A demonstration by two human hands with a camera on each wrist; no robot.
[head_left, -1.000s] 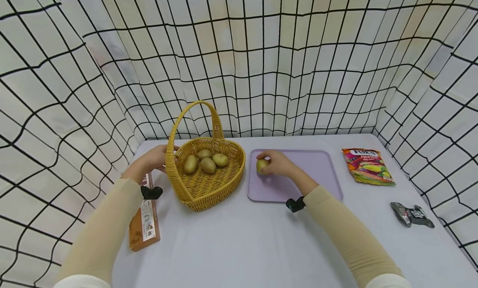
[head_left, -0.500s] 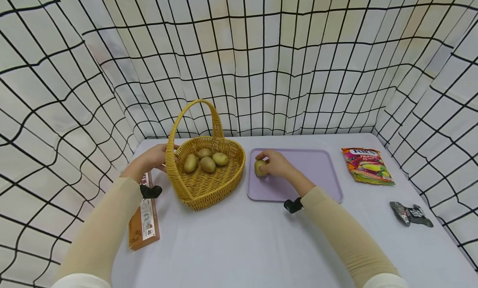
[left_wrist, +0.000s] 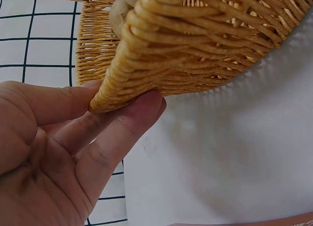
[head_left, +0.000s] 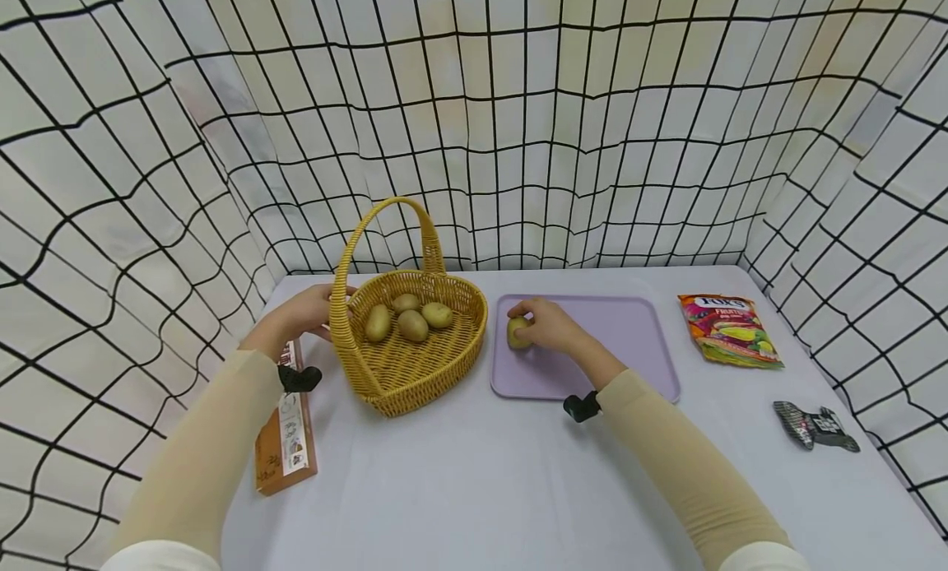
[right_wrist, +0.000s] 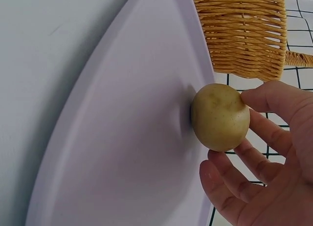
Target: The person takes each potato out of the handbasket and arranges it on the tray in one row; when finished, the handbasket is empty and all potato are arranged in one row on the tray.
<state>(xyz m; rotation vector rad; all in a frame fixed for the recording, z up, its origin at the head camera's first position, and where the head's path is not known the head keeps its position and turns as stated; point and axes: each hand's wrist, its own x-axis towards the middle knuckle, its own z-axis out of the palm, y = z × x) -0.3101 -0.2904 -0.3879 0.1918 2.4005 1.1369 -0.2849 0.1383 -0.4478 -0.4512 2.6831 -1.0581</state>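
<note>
A yellow wicker basket (head_left: 415, 390) with a tall handle holds several potatoes (head_left: 412, 326). My left hand (head_left: 305, 310) pinches its left rim; in the left wrist view the thumb lies on one side of the woven wall (left_wrist: 161, 50) and the fingers on the other. To the right, my right hand (head_left: 550, 324) holds one potato (right_wrist: 221, 117) between thumb and fingers at the left part of the lilac tray (head_left: 622, 332). The right wrist view has that potato against or just over the tray's surface; exact contact is hard to tell.
An orange-brown box (head_left: 287, 439) lies under the left forearm. At the table's right are a colourful candy bag (head_left: 729, 330) and a small dark wrapped packet (head_left: 817, 426). Grid-patterned cloth (head_left: 518, 143) encloses the back and sides.
The right hand and its potato have shifted very slightly on the tray, with the wrist a little lower to the left. The left hand and basket stay practically where they were.
</note>
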